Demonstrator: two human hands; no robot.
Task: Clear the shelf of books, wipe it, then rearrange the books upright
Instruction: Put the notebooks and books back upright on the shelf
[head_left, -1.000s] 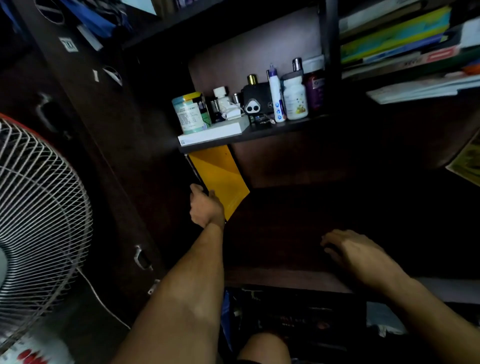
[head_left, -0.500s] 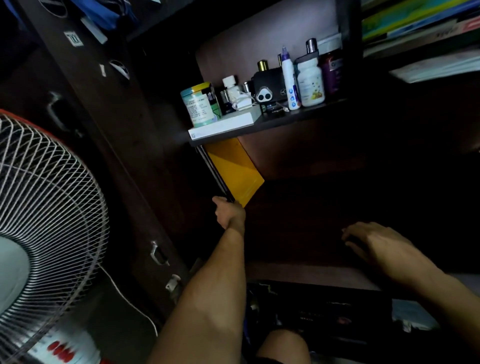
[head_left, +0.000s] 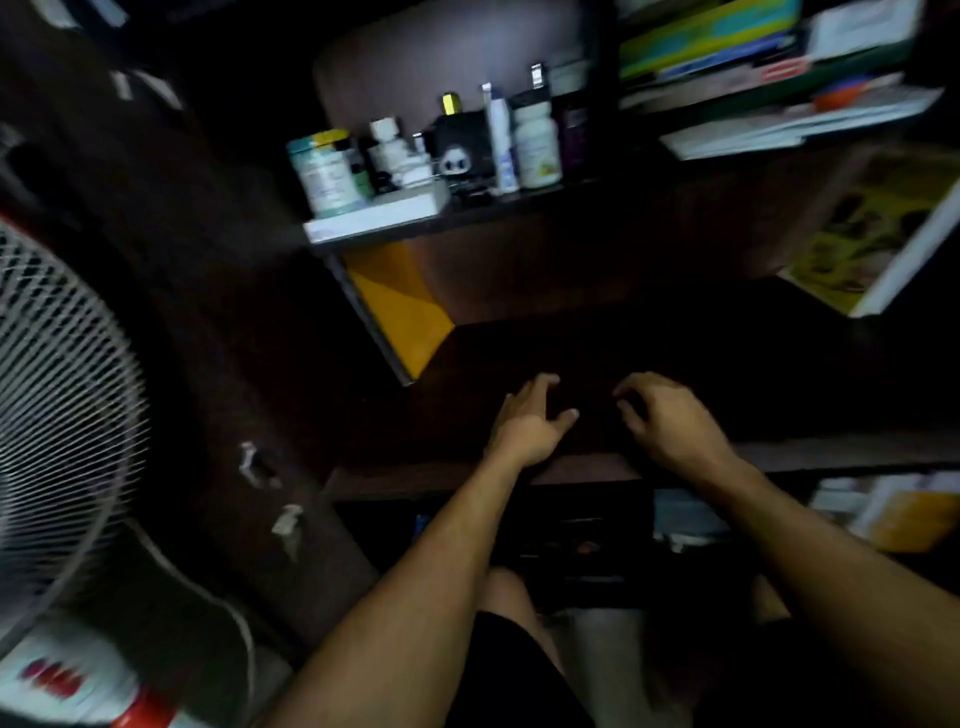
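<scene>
A yellow book (head_left: 402, 312) stands upright, tilted against the left wall of the dark shelf (head_left: 571, 470), and nothing touches it. My left hand (head_left: 530, 423) hovers low over the front middle of the shelf with its fingers spread, holding nothing. Just to its right is my right hand (head_left: 672, 423), fingers loosely bent with their tips down on the dark shelf board. I see nothing in it, though the surface there is too dark to read. A book with a yellow-green cover (head_left: 878, 228) leans at the shelf's right end.
The small upper shelf carries several bottles and jars (head_left: 535, 140) and a flat white box (head_left: 379, 215). Stacked books (head_left: 727, 41) lie at the top right. A standing fan (head_left: 57, 395) fills the left side. More books (head_left: 909, 514) sit below at the right.
My left hand has let go of the yellow book and moved right and toward me, ending beside my right hand. The yellow book stays against the left wall.
</scene>
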